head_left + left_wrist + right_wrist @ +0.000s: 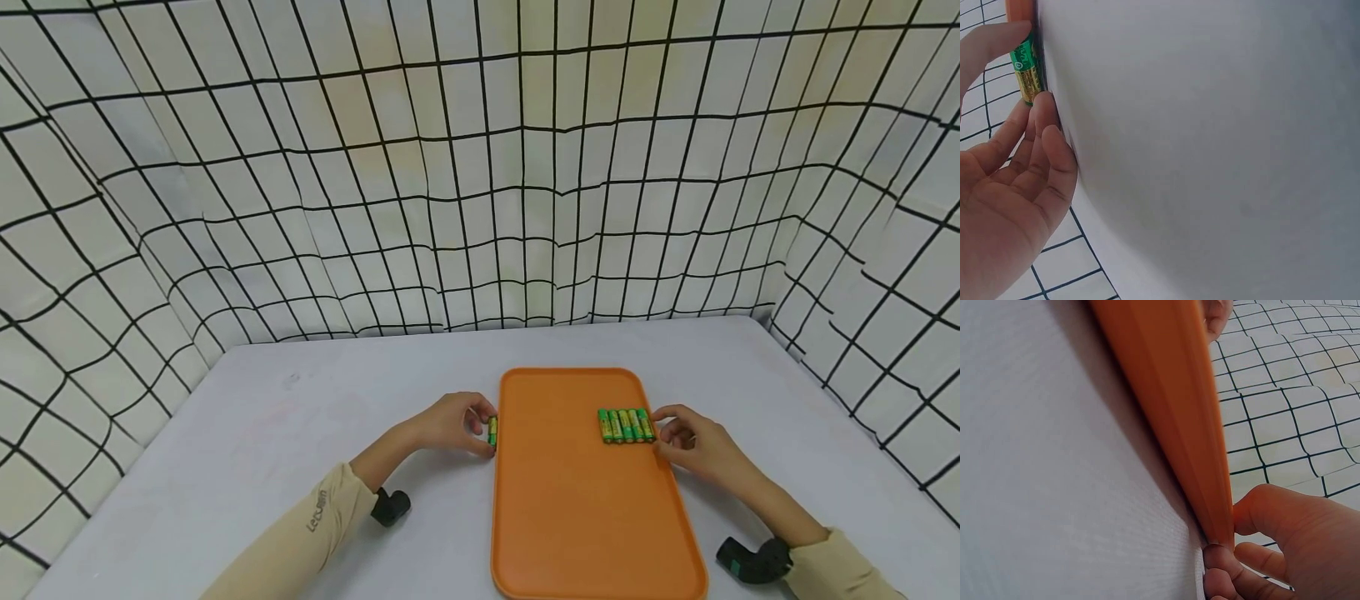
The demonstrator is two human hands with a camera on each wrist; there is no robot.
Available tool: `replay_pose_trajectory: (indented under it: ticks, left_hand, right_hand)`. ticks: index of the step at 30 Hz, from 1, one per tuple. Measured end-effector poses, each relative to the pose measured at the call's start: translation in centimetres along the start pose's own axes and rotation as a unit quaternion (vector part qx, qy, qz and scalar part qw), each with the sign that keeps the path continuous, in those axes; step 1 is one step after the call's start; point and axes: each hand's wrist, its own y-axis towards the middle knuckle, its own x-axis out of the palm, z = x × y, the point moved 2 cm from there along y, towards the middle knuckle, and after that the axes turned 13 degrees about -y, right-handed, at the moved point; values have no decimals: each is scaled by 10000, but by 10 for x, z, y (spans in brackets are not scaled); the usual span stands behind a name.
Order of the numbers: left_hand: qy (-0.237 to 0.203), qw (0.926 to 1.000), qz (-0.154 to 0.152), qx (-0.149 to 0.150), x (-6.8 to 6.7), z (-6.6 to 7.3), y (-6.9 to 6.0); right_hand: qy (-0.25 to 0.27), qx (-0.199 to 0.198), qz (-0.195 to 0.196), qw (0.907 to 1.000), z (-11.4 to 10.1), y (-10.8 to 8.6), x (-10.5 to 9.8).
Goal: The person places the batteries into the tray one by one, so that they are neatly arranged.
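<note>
My left hand [455, 423] is beside the left edge of an orange tray [577, 517]. Thumb and fingers pinch one green-and-gold battery [492, 430] by its ends; in the left wrist view the battery [1025, 70] shows between the fingertips. Inside the tray, near its right rim, several matching batteries [626, 426] lie side by side in a row. At the right end of that row is my right hand [697, 446], its thumb and index fingertip apart at the rim. Whether these pinch the last battery is unclear; the tray wall [1172, 394] hides it in the right wrist view.
The tray lies on a white table [300, 400], its long sides running away from me. White walls with a black grid [480, 167] stand at the back and both sides. A black device [391, 506] is on the left wrist, another [753, 560] on the right.
</note>
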Motion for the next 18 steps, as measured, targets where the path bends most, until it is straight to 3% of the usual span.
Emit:
replay_pose_trajectory:
  ticks: [10,18]
  left_hand:
    - [-100,9999,84,17,-4,-1,-2]
    - [-28,9999,28,131,-4,8,3]
  right_hand:
    - [33,47,-66,10000,-1,-1,1]
    - [98,-12,-45,9999,0,-1,0]
